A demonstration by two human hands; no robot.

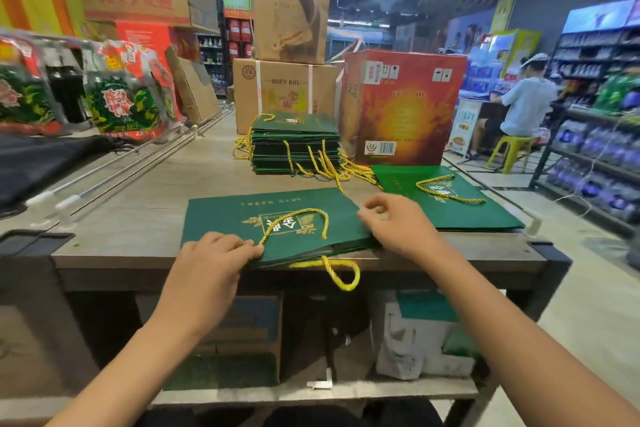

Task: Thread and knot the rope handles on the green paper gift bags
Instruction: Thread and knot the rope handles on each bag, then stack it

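The green bag (pixel 277 225) lies flat at lower centre of the frame, its long axis running left to right and its open mouth along the near table edge (pixel 450 262). My left hand (pixel 214 253) rests on the bag's near left corner, fingers curled, fingertips pinching the end of the upper rope handle (pixel 298 218) where it meets the mouth. My right hand (pixel 398 222) sits at the bag's right edge, thumb and forefinger closed in a ring; I cannot tell whether they hold anything. A second rope loop (pixel 341 272) hangs from the mouth over the table edge, between both hands and slightly nearer the right. I judge this loop is next to knot. Finished bags (pixel 294 146) stack behind, another bag (pixel 446 198) lies right; open tabletop lies to the left
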